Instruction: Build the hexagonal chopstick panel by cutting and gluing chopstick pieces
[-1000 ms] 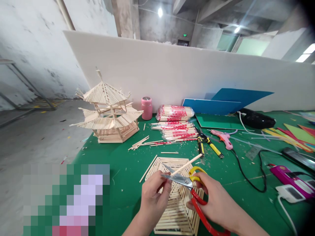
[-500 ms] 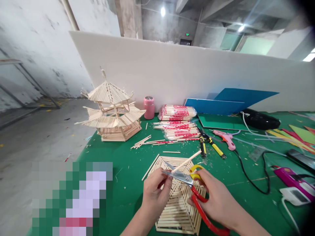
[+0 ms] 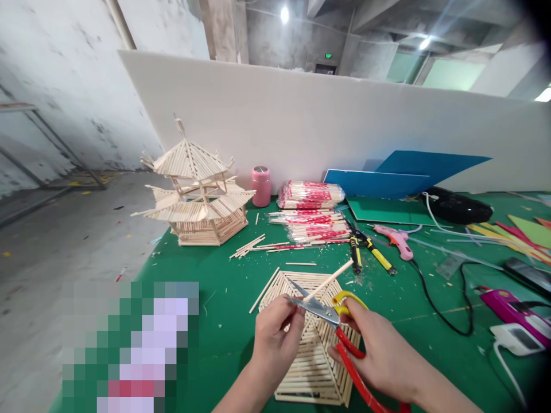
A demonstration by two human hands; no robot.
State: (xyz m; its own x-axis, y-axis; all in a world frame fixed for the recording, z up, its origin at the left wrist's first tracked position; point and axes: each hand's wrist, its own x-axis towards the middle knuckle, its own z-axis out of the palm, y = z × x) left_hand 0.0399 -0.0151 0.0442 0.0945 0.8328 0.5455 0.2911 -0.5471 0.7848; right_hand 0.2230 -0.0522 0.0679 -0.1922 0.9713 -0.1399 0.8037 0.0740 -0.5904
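My left hand point(image 3: 279, 335) pinches the lower end of a thin wooden stick point(image 3: 330, 279), which slants up to the right. In my right hand point(image 3: 379, 350) are scissors point(image 3: 348, 338) with one yellow and one red handle. Their blades are parted and lie around the stick just beyond my left fingertips. Beneath both hands rests a hexagonal panel point(image 3: 312, 378) of stick rows, partly covered by hands and scissors. A loose stick point(image 3: 264, 291) lies along its left edge, and a shorter stick point(image 3: 301, 264) lies behind it.
A stick pagoda model point(image 3: 196, 189) stands at the back left, beside a pink flask point(image 3: 260, 187). Bundles of wrapped sticks point(image 3: 312, 195), yellow-black pliers point(image 3: 374, 255) and a pink glue gun point(image 3: 398, 241) lie behind the panel. A power strip point(image 3: 512, 307) with cables lies right.
The view has shifted slightly. Both hands, the stick and the scissors hold nearly the same position, with the blades still parted around the stick.
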